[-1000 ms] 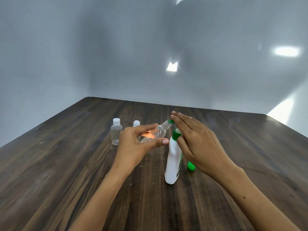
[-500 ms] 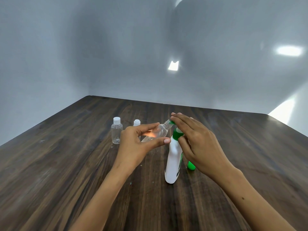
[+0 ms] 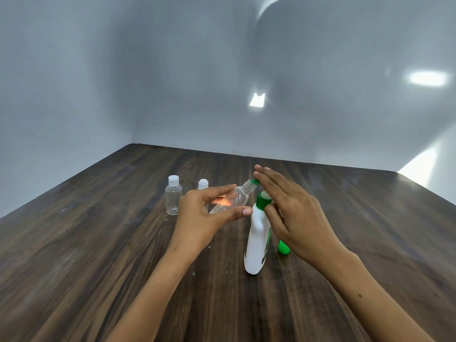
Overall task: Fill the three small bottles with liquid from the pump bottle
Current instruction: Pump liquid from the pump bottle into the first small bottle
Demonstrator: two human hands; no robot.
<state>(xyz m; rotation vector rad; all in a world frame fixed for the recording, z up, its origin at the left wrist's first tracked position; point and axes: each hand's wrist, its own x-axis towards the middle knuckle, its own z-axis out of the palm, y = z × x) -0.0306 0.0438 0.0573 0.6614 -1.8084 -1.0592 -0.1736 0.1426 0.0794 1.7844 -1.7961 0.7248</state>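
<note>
While the left hand (image 3: 204,218) pinches the open small bottle (image 3: 234,197) tilted, mouth touching the pump bottle's (image 3: 257,239) green spout, the right hand (image 3: 293,211) lies flat-fingered on the pump head. Bottle clear, barely filled, just left of the pump bottle. Two capped bottles (image 3: 173,196) stand farther left on the table (image 3: 98,243).

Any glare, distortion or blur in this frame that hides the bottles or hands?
Head view: wide-angle lens bows the table edges; bright reflections mark the wall only; an orange glint shows through the small bottle held by the left hand; right hand and pump bottle are sharp.
</note>
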